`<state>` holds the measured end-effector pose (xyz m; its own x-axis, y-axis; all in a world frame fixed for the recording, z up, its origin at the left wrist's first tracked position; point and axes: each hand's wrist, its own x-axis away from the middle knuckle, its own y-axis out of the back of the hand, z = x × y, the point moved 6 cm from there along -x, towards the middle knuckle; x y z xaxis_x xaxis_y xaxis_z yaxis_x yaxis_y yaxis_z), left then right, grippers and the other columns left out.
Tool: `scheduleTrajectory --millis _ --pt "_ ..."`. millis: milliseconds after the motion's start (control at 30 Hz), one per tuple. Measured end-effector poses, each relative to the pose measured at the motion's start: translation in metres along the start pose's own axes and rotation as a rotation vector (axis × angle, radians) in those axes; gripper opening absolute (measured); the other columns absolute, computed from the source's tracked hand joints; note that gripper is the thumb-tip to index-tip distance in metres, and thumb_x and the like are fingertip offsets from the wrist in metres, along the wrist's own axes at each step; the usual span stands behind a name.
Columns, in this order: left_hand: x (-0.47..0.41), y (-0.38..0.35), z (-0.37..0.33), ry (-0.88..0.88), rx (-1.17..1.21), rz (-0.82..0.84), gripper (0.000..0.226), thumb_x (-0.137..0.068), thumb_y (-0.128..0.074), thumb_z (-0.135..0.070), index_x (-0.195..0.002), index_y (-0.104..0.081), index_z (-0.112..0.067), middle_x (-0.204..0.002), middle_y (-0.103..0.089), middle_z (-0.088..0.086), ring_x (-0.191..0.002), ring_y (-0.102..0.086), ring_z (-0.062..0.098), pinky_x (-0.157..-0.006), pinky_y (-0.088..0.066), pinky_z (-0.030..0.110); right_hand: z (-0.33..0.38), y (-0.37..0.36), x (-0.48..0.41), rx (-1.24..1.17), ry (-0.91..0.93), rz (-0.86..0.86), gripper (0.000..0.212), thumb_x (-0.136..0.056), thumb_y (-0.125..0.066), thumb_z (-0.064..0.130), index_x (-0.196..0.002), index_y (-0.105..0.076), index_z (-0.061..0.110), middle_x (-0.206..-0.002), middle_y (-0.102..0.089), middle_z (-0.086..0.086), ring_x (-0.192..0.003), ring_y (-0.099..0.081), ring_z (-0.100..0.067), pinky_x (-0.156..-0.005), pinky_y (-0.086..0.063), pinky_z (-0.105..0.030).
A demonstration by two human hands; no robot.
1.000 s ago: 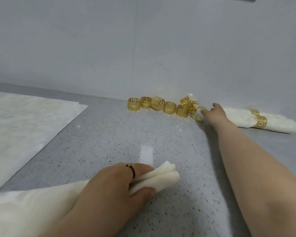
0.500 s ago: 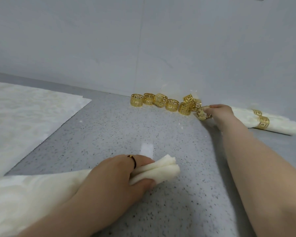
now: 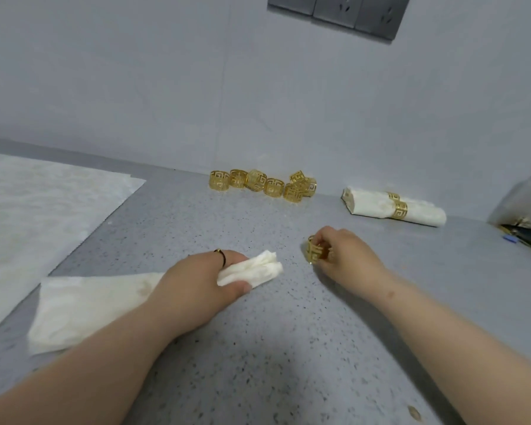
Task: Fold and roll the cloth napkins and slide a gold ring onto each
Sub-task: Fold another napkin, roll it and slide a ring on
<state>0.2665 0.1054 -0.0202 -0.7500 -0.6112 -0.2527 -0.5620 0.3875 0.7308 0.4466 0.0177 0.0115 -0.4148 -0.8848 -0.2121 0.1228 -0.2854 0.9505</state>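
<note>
A rolled white napkin [image 3: 98,302] lies across the grey speckled counter [image 3: 258,348], its narrow end [image 3: 255,268] pointing right. My left hand [image 3: 196,286] grips the roll close to that end. My right hand [image 3: 344,259] pinches a gold ring [image 3: 314,252] a short gap to the right of the napkin's tip, the ring's opening facing the tip. Several loose gold rings [image 3: 262,185] sit in a row against the wall. Finished rolled napkins with gold rings [image 3: 394,207] lie at the back right.
Flat white cloths [image 3: 37,210] lie spread on the left of the counter. A dark object with a clear cover [image 3: 521,216] sits at the right edge. Grey wall sockets [image 3: 344,10] are mounted above.
My right hand picked one gold ring from the row by the wall and brought it back toward the napkin's tip. My left hand kept its grip on the roll.
</note>
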Motion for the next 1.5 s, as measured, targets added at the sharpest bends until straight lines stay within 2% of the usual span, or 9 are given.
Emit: scheduleTrajectory --millis 267,400,600,700,867,1000,1133,1300,1500 --pt "0.002 0.001 -0.004 -0.04 -0.017 -0.047 0.033 -0.087 -0.055 -0.039 -0.119 -0.052 -0.036 -0.102 -0.058 -0.013 -0.09 -0.049 0.004 -0.068 -0.029 0.001 0.012 0.007 0.02 0.034 0.136 -0.099 0.026 -0.088 -0.058 0.023 -0.112 -0.06 0.013 -0.116 -0.059 -0.002 -0.115 -0.043 -0.017 -0.087 -0.03 -0.019" --pt "0.003 0.002 -0.006 -0.055 -0.021 -0.066 0.033 -0.087 -0.054 -0.04 -0.119 -0.051 -0.036 -0.105 -0.06 -0.012 -0.092 -0.051 0.005 -0.068 -0.03 0.002 0.008 0.005 0.014 0.085 0.035 0.038 0.057 -0.084 -0.06 0.042 -0.134 -0.041 0.025 -0.144 -0.034 0.005 -0.132 -0.028 -0.018 -0.105 -0.022 -0.028" --pt "0.004 0.003 -0.008 -0.052 -0.017 -0.05 0.033 -0.087 -0.055 -0.04 -0.119 -0.052 -0.035 -0.109 -0.061 -0.012 -0.095 -0.052 0.006 -0.072 -0.037 0.013 0.009 -0.007 0.008 -0.113 -0.122 0.147 0.054 -0.083 -0.064 0.034 -0.131 -0.043 0.021 -0.132 -0.048 0.0 -0.118 -0.046 -0.018 -0.098 -0.037 -0.029" --pt "0.006 0.007 -0.011 -0.05 0.033 -0.067 0.02 -0.085 -0.058 -0.037 -0.105 -0.053 -0.04 -0.093 -0.059 -0.019 -0.086 -0.053 0.003 -0.069 -0.035 0.009 0.015 0.002 0.017 -0.378 -0.221 0.036 0.048 -0.08 -0.069 0.03 -0.122 -0.049 0.018 -0.116 -0.054 -0.001 -0.099 -0.052 -0.016 -0.08 -0.043 -0.024" --pt "0.015 0.02 -0.023 -0.049 0.119 -0.199 0.019 -0.084 -0.061 -0.031 -0.088 -0.048 -0.044 -0.074 -0.051 -0.028 -0.072 -0.048 -0.011 -0.061 -0.034 0.004 0.027 -0.009 0.055 -1.342 -0.427 0.048 0.034 -0.083 -0.062 0.005 -0.115 -0.052 0.005 -0.095 -0.059 -0.008 -0.074 -0.06 -0.018 -0.057 -0.055 -0.021" --pt "0.025 0.019 -0.035 -0.087 0.148 -0.199 0.019 -0.084 -0.062 -0.029 -0.087 -0.051 -0.044 -0.075 -0.053 -0.029 -0.074 -0.05 -0.01 -0.063 -0.035 0.004 0.038 -0.019 0.074 -1.649 -0.453 -0.083 0.019 -0.083 -0.059 0.0 -0.099 -0.055 0.009 -0.091 -0.062 -0.007 -0.078 -0.061 -0.017 -0.061 -0.055 -0.02" --pt "0.031 0.013 -0.042 -0.119 0.197 -0.173 0.03 -0.082 -0.064 -0.026 -0.072 -0.052 -0.051 -0.071 -0.061 -0.031 -0.084 -0.053 -0.013 -0.065 -0.038 0.002 0.049 -0.005 0.073 -1.519 -0.258 -0.116 0.029 -0.082 -0.06 -0.002 -0.099 -0.056 0.021 -0.101 -0.064 0.0 -0.087 -0.063 -0.012 -0.073 -0.055 -0.019" --pt "0.032 0.01 -0.048 -0.174 0.154 -0.146 0.018 -0.079 -0.062 -0.038 -0.077 -0.051 -0.052 -0.078 -0.059 -0.026 -0.09 -0.054 -0.006 -0.067 -0.039 0.004 0.058 -0.001 0.075 -1.22 -0.075 -0.011 0.041 -0.078 -0.065 -0.004 -0.101 -0.054 0.027 -0.095 -0.059 0.01 -0.067 -0.06 0.014 -0.063 -0.046 -0.005" --pt "0.029 0.004 -0.045 -0.129 0.151 -0.138 0.021 -0.076 -0.062 -0.032 -0.076 -0.046 -0.045 -0.075 -0.064 -0.017 -0.083 -0.056 -0.007 -0.065 -0.042 0.007 0.061 -0.011 0.073 -1.135 -0.089 0.011 0.044 -0.077 -0.069 0.002 -0.104 -0.05 0.031 -0.091 -0.059 0.01 -0.071 -0.057 0.001 -0.064 -0.046 -0.009"
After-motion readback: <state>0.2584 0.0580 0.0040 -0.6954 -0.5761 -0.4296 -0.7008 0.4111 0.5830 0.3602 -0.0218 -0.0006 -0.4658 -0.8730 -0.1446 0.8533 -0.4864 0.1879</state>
